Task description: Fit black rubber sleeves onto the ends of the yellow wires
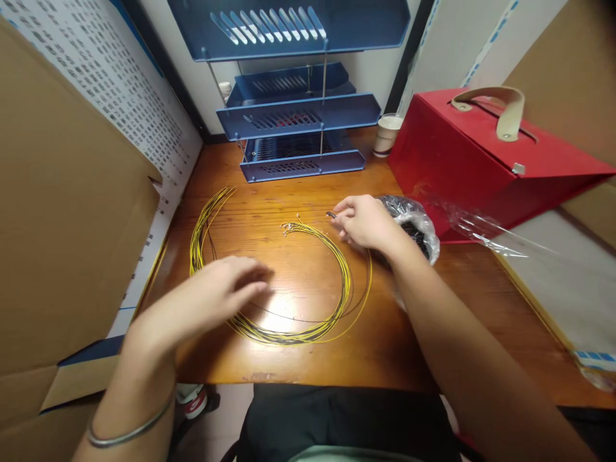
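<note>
Pinching one small dark wire end (331, 214) with thumb and fingers, the right hand (360, 221) is right by one clear plastic bag (403, 206). Left hand's (235, 287) kinda blurry, thumb and fingers apart, near one loose coil of yellow-and-black wires (347, 282) on the desk (267, 208). One paper cup (386, 136), one red box (447, 167) further back.

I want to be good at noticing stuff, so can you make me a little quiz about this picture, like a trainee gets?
1. True or false: the cup stands between the trays and the red box.

2. Which grip is nearer the bag?

3. Fill in the missing colour: the wires on the table are yellow and ____.

Key: 1. True. 2. The right grip. 3. Black.
</note>
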Available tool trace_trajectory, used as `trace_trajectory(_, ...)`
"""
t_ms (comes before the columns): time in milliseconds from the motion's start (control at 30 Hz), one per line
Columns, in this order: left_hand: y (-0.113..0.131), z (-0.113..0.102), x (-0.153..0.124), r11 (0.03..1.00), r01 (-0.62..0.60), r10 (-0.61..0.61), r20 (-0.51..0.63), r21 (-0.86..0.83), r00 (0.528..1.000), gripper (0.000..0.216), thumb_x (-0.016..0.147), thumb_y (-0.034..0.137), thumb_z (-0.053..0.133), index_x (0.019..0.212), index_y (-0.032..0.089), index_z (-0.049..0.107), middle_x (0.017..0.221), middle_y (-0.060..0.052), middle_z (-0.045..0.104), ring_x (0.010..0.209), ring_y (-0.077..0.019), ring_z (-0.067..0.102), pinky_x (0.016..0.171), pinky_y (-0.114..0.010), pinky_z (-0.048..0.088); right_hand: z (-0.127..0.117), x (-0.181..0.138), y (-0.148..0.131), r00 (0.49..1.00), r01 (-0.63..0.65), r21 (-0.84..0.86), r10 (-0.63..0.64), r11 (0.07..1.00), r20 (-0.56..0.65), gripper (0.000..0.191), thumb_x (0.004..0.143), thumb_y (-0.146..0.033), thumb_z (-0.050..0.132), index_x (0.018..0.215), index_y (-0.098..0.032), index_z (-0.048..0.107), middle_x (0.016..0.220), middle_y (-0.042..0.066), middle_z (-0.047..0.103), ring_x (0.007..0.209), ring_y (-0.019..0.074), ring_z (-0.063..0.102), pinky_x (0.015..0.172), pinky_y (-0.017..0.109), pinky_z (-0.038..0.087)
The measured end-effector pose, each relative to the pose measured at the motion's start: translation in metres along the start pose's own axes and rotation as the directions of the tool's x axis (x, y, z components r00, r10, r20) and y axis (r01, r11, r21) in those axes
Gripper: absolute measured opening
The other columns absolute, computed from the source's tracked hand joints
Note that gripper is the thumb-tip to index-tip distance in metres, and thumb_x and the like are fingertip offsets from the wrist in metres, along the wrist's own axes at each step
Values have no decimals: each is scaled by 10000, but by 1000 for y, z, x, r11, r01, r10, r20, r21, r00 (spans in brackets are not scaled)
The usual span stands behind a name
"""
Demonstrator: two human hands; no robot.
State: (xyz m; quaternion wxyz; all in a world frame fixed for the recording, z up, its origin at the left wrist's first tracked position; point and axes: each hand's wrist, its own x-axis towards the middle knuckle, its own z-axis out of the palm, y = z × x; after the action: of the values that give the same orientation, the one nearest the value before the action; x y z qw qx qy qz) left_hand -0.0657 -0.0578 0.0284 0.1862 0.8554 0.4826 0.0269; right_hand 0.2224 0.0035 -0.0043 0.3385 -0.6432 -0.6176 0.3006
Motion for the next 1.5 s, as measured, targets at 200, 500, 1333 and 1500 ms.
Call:
trace_trajectory(200,51,32,-9,998,-59,57,70,30,996,328,885,518,666,1045,232,680,1034,-62,705,954,-232,638,817,-317,478,15,29,4,989,56,-222,-85,973,-121,137,849,-204,669,865,-123,778,856,168,751,833,259,716,877,380,536)
trace_trajectory(500,65,50,-15,999,-23,16,163,46,987,88,947,226,550,864,218,580,901,-2,649,841,-191,572,786,-323,367,27,43,10,977,25,-395,-106,918,-184,207,899,-220,613,972,-135,786,968,178,746,1008,320,692,954,420,496)
trace_trajectory(1333,-3,-4,119,972,224,-213,-136,67,968,152,853,319,610,913,184,648,878,-78,734,752,-224,651,676,-302,435,15,-33,31,950,253,-430,-307,866,-61,349,818,-79,626,1156,-89,713,1129,162,730,1057,307,691,986,424,530)
trace_trajectory(1500,-13,16,136,991,133,-128,-332,-6,935,197,897,280,537,949,165,689,987,-94,739,907,-236,665,828,-333,483,19,-35,39,932,312,-386,-358,868,-52,416,784,46,519,1119,-85,726,1086,147,743,1025,260,701,975,381,541)
